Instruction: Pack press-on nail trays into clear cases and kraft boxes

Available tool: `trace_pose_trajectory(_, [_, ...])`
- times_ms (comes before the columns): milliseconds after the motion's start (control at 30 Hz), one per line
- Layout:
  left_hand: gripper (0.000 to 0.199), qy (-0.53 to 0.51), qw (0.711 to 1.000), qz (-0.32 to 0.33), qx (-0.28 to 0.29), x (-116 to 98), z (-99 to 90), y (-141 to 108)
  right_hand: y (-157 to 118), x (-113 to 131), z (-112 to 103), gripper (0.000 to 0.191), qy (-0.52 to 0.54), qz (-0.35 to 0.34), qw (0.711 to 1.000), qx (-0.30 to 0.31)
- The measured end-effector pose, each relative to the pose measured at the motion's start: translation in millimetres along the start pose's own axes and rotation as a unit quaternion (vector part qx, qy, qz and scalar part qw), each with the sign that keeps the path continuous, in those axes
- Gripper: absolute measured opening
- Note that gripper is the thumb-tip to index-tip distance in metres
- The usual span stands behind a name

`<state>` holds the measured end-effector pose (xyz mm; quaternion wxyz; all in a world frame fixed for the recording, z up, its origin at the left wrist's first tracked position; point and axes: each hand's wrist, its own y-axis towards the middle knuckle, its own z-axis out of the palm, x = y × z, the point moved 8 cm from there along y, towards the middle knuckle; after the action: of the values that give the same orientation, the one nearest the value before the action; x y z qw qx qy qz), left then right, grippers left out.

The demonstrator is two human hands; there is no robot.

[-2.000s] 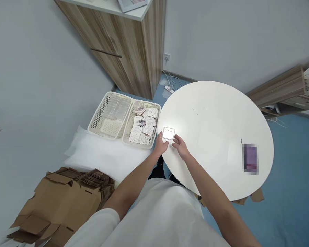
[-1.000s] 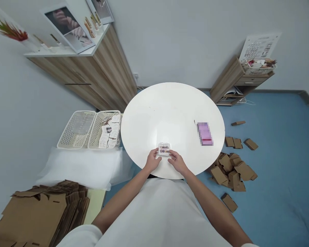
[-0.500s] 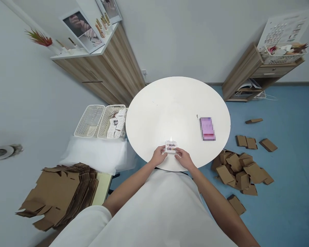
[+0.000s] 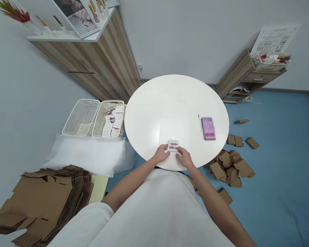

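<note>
Near the front edge of the round white table (image 4: 180, 99) lies a small clear plastic case (image 4: 173, 145). Two rows of small dark pinkish pieces show through it; they look like press-on nails. My left hand (image 4: 161, 153) grips the case's left edge with fingers and thumb. On the opposite side, my right hand (image 4: 184, 157) has its fingertips at the lower right corner, the fingers curled. A purple pixelated rectangular item (image 4: 208, 129) rests to the right of my hands.
White baskets, one with printed cards (image 4: 112, 121), stand left of the table. Below them are translucent sheets (image 4: 84, 152) and stacked flat cardboard (image 4: 46, 199). Folded cardboard boxes (image 4: 228, 168) lie on the floor at right. Wooden cabinets (image 4: 110, 51) stand near the wall.
The whole view has shifted slightly as my head moved. Both hands stay at the clear case, which sits in nearly the same spot on the table.
</note>
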<state>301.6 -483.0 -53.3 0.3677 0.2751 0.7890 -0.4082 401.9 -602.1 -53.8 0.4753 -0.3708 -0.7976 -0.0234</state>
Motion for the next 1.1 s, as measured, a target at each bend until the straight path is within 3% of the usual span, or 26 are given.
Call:
trace_pose_trajectory(267, [0.042,0.031,0.996,0.067,0.053,-3.0,5.8,3.8,-4.5,7.0,-2.2,0.039,-0.066,0.010,0.998,-0.021])
trace_pose_trajectory(467, [0.048,0.084,0.990,0.105,0.037,-2.8,-0.8,-4.5,-14.7,9.8,-9.2,0.033,-0.149,-0.014,0.987,-0.057])
trace_pose_trajectory(567, [0.040,0.153,0.975,0.151,0.061,-7.4,-0.6,-13.1,-23.3,8.5,-4.6,0.025,-0.205,-0.044,0.978,-0.017])
trace_pose_trajectory(733, [0.032,0.252,0.953,0.141,0.088,-2.5,1.1,-19.2,-27.9,10.1,8.4,0.022,-0.295,-0.119,0.946,0.059])
trace_pose_trajectory(967, [0.034,0.297,0.940,0.145,0.078,-2.7,5.1,-24.8,-20.1,11.0,15.1,0.017,-0.323,-0.156,0.932,0.056])
trace_pose_trajectory(1100, [0.032,0.313,0.936,0.147,0.067,-8.3,5.2,-27.1,-15.6,9.6,13.7,0.020,-0.302,-0.142,0.941,0.056])
